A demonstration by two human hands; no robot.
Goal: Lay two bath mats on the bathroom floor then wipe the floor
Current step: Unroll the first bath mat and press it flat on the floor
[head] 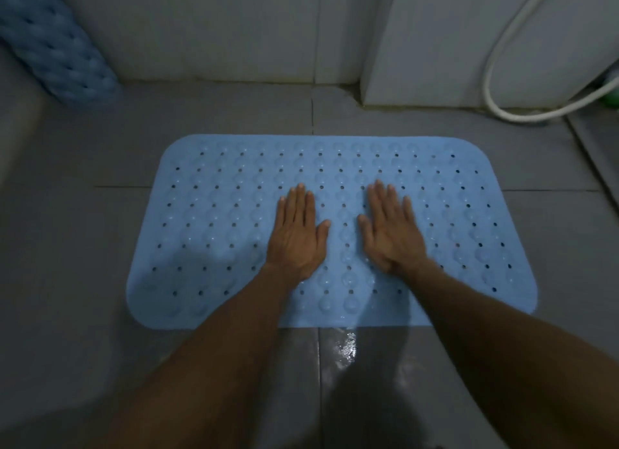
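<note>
Two hands [296, 239] [392, 234] flat on one mat [469, 214]

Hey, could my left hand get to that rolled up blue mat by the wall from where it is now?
Probably yes. The left hand lies flat and empty on the spread mat, and only bare floor shows between it and the rolled mat leaning in the far left corner. It looks like a stretch, though.
</note>
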